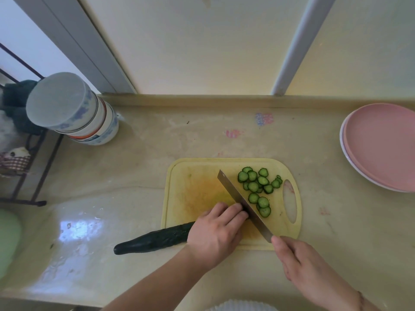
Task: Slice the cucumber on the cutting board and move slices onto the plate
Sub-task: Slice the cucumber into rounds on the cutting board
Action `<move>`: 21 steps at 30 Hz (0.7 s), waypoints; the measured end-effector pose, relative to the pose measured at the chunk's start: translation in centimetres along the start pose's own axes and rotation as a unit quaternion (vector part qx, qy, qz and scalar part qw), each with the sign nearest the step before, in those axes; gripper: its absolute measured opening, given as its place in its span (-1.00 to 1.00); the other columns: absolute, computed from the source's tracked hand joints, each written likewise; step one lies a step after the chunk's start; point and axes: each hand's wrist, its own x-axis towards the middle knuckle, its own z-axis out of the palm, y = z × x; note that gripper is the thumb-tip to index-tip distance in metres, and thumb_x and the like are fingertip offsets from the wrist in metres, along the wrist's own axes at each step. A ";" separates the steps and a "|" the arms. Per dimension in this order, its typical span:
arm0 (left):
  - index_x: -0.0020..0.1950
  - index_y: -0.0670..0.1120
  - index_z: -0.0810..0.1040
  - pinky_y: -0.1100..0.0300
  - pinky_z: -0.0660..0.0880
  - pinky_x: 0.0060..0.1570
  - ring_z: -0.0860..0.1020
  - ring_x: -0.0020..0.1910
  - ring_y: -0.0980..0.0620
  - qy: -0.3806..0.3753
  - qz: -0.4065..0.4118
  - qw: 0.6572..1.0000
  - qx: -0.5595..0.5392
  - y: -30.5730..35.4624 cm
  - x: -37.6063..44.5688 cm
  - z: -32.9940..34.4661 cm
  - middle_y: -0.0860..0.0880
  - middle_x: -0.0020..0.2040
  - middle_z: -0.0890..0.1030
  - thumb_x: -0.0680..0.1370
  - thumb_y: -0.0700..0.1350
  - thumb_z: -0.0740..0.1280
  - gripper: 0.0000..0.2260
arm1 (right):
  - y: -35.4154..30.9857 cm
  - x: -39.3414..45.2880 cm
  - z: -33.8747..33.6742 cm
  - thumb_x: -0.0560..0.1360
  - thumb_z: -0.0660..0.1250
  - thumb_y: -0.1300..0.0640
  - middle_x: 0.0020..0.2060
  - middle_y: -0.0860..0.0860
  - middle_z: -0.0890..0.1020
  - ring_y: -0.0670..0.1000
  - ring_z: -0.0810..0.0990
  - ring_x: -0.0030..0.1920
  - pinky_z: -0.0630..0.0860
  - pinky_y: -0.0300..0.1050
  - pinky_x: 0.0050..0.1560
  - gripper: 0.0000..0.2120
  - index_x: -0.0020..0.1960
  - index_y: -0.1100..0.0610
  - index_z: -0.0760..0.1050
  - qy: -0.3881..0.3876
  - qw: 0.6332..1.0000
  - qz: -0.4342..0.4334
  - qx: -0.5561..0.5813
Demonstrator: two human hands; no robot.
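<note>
A dark green cucumber (155, 240) lies across the left edge of the yellow cutting board (193, 189), its uncut end sticking out over the counter. My left hand (216, 232) grips the cucumber near its cut end, fingertips curled beside the blade. My right hand (298, 259) holds the handle of a wide knife (241, 202), whose blade stands on the board just past my left fingertips. Several round cucumber slices (257, 187) lie in a loose pile right of the blade. Pink plates (381, 144) sit stacked at the far right.
A stack of upturned bowls (74, 111) stands at the back left of the beige counter. A dark metal rack (27, 167) holds cloths at the left edge. A white ribbed object (241, 307) shows at the bottom edge.
</note>
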 end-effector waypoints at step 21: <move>0.19 -0.12 0.64 0.04 0.58 -0.09 0.57 0.06 -0.09 0.026 0.016 0.999 -0.010 -0.5 -0.3 0.3 -0.03 0.17 0.61 0.58 -0.14 0.43 -0.80 | -0.4 -0.9 0.0 0.27 -0.08 -0.63 -0.54 -0.05 0.31 -0.11 0.27 -0.49 0.27 -0.08 -0.35 -0.22 -0.33 0.14 0.27 0.026 0.999 -0.006 0.029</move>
